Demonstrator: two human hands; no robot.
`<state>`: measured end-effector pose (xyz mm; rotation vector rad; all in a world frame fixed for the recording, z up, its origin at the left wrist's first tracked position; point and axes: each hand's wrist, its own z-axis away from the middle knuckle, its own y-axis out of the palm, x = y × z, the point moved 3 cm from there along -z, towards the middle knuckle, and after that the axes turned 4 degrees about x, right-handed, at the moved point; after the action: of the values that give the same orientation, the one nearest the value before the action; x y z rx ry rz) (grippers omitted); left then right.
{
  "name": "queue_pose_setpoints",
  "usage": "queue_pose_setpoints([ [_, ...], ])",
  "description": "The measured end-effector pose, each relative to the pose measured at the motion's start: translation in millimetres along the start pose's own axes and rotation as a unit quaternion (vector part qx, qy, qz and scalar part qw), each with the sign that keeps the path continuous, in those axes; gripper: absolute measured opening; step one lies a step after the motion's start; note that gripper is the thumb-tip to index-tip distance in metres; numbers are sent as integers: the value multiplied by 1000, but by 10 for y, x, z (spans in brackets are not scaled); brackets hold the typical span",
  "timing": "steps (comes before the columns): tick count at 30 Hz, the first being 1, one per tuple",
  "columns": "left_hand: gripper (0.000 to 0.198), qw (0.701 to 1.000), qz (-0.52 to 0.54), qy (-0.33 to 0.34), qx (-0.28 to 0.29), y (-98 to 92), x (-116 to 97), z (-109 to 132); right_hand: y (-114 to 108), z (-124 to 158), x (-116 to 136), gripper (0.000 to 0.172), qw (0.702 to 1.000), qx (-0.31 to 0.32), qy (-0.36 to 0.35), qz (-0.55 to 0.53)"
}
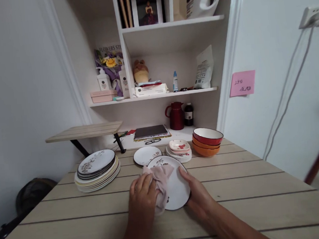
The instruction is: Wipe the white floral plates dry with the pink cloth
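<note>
My right hand (199,194) grips the right rim of a white plate (178,186) with a dark edge and a floral print, thumb on top and fingers underneath. The plate is tilted above the table. Against its left side my left hand (143,192) presses a pale pink cloth (161,178), which covers part of the plate's face. Just behind lies another floral plate (145,155) with a dark rim. Small dishes (179,145) with red prints sit on a stack of small white plates (184,157) beyond the held plate.
A tall plate stack (97,176) stands at the left by a small raised wooden stand (85,131). Nested red and orange bowls (207,149) are at the right back. Behind are glasses (152,141), a laptop (151,131), a red jug (176,116) and a dark bottle (188,114).
</note>
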<state>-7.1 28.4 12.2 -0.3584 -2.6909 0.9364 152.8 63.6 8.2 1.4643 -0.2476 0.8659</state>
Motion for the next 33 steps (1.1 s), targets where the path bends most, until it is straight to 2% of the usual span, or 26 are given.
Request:
queue_pose_setpoints([
  [5,29,999,2,16,-48,50,-10,49,10,-4,-117,57,1000,19,14,-19],
  [11,39,998,27,57,-13,69,-93,23,56,34,-198,57,998,10,50,-49],
  [14,43,997,58,56,-4,71,-127,0,112,75,-219,54,995,2,77,-71],
  [19,51,987,121,76,68,128,-228,-45,133,66,-235,53,988,7,107,-108],
  [23,49,980,145,96,102,197,-289,-32,109,18,-178,50,985,37,113,-129],
  [27,49,970,141,158,123,185,-343,-5,84,6,-67,51,986,35,123,-108],
  [30,48,976,112,161,99,92,-354,-20,81,2,20,55,988,45,108,-99],
  [33,45,990,62,126,34,3,-334,-41,81,-8,68,57,987,73,89,-110],
])
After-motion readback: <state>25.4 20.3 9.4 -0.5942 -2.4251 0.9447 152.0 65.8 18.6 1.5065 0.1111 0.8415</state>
